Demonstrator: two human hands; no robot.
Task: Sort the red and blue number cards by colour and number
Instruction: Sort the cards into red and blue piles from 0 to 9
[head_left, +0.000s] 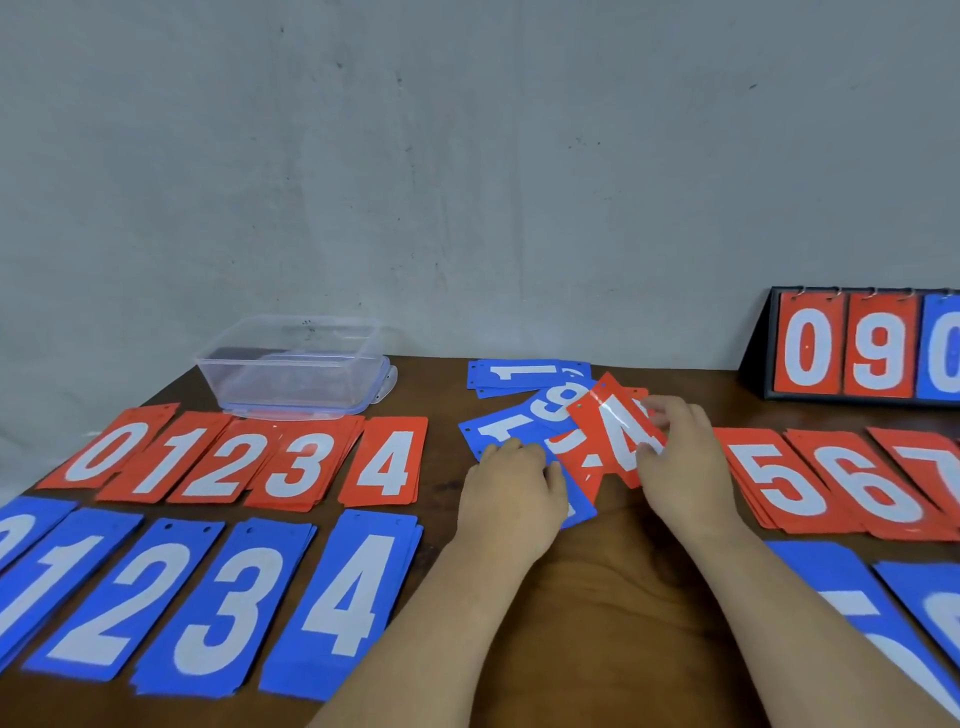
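A loose heap of red and blue number cards lies at the table's middle back. My right hand pinches a red 4 card, tilted and lifted at the top of the heap. My left hand rests with curled fingers on a blue card at the heap's near left. At left, red piles 0 to 4 lie in a row, with blue piles 0 to 4 in front. At right lie red piles 5, 6, 7 and blue piles, partly cut off.
A clear plastic box stands at the back left near the wall. A black flip scoreboard showing 0, 9, 0 stands at the back right. Bare brown table shows between my forearms.
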